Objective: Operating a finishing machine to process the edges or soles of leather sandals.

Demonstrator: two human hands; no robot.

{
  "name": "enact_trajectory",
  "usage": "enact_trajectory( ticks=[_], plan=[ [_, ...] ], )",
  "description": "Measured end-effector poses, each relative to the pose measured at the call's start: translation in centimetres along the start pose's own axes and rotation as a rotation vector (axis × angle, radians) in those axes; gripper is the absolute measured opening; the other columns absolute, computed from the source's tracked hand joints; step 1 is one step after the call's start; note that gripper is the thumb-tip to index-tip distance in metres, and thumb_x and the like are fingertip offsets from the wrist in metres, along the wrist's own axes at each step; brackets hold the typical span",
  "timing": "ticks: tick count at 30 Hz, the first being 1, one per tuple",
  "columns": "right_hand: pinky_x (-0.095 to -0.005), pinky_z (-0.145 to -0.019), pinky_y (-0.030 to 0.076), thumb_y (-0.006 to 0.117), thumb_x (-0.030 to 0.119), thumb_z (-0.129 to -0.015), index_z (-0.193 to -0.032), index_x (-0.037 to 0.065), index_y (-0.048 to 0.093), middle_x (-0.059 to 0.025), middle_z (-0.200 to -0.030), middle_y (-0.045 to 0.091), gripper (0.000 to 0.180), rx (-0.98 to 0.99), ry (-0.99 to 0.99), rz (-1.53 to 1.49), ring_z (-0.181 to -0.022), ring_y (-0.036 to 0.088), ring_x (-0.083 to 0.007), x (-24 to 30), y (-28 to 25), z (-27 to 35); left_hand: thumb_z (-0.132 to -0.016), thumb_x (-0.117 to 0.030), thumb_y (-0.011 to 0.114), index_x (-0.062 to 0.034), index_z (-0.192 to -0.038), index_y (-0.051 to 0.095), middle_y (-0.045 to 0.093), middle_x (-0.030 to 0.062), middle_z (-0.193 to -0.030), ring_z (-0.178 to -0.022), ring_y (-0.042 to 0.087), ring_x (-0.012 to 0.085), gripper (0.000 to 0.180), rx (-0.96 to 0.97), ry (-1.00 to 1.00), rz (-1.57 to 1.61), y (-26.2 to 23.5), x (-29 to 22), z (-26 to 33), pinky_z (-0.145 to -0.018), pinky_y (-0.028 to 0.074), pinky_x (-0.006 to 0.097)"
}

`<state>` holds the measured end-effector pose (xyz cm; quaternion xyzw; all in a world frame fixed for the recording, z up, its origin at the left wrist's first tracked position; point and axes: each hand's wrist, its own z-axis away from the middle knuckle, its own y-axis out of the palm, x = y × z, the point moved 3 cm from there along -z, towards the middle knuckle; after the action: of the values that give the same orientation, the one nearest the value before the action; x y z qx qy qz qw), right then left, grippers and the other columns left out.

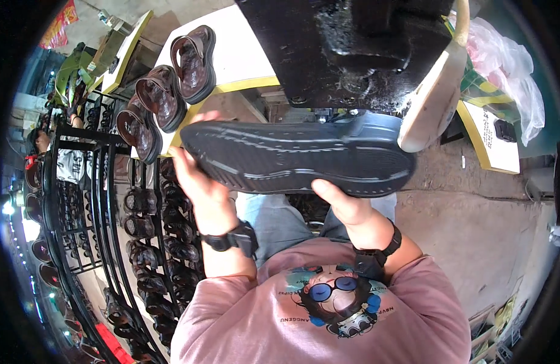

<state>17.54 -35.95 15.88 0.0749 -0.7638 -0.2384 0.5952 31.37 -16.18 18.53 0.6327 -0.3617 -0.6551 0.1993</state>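
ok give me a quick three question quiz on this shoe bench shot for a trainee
1. True or false: the dark shoe is held with its tread turned toward the camera.
2. Which hand grips the toe end nearest the brown sandals?
A. left hand
B. right hand
C. neither
3. Fill in: the heel end of the shoe sits close to a pale ____ disc mounted by the black machine.

Key
1. True; the ribbed outsole faces up.
2. A; the right hand supports the heel half from below.
3. Round; whether shoe and disc touch cannot be told.
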Motion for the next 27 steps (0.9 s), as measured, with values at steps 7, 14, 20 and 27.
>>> enact_trajectory(
  ticks=[7, 14, 20, 27],
  plan=[
    [-0.0358, -0.091, 0.051, 0.076, 0.006, -0.082, -0.119, 0.002, 0.064, -0.0104, -0.115, 0.067, 0.038, 0.17, -0.126, 0.202, -0.102, 0.064, -0.0215, -1.0, 1.8, -2.3, -0.071, -0.024, 0.088, -0.0002, -0.096, 0.066, 0.069, 0.0091, -0.091, -0.081, 0.066, 0.013, 0.041, 0.668, 0.113, -1.364, 10.8, -1.9, 0.2, -0.073, 0.052, 0.029],
    [-0.0356, -0.087, 0.051, 0.088, 0.016, -0.072, -0.129, 0.001, 0.05, -0.0097, -0.11, 0.061, 0.07, -0.105, -0.277, 0.566, -0.098, 0.062, -0.0232, -0.1, -1.9, -1.0, -0.078, -0.013, 0.085, -0.0007, -0.102, 0.065, 0.072, 0.0054, -0.094, -0.084, 0.066, 0.0105, 0.034, 0.328, -0.158, -0.611, 10.0, 3.4, 3.2, -0.077, 0.053, 0.027],
    [-0.035, -0.084, 0.051, 0.093, 0.033, -0.056, -0.121, 0.002, 0.059, -0.0136, -0.109, 0.061, 0.079, -0.132, -0.362, 1.125, -0.094, 0.062, -0.0289, 4.9, -4.3, 0.3, -0.091, -0.014, 0.072, -0.0005, -0.117, 0.059, 0.067, 0.009, -0.114, -0.103, 0.063, 0.0145, 0.032, 0.125, -0.128, -0.095, 8.3, 7.6, 6.4, -0.095, 0.048, 0.031],
    [-0.0352, -0.071, 0.052, 0.086, 0.034, -0.064, -0.097, 0.003, 0.07, -0.0122, -0.084, 0.069, 0.047, 0.165, -0.2, 1.261, -0.078, 0.067, -0.03, 13.4, -2.7, -3.6, -0.096, -0.029, 0.064, -0.0013, -0.126, 0.057, 0.063, 0.0112, -0.124, -0.116, 0.06, 0.025, 0.041, 0.042, -0.198, -0.043, 8.3, 7.4, 7.1, -0.105, 0.044, 0.045]
  ],
)
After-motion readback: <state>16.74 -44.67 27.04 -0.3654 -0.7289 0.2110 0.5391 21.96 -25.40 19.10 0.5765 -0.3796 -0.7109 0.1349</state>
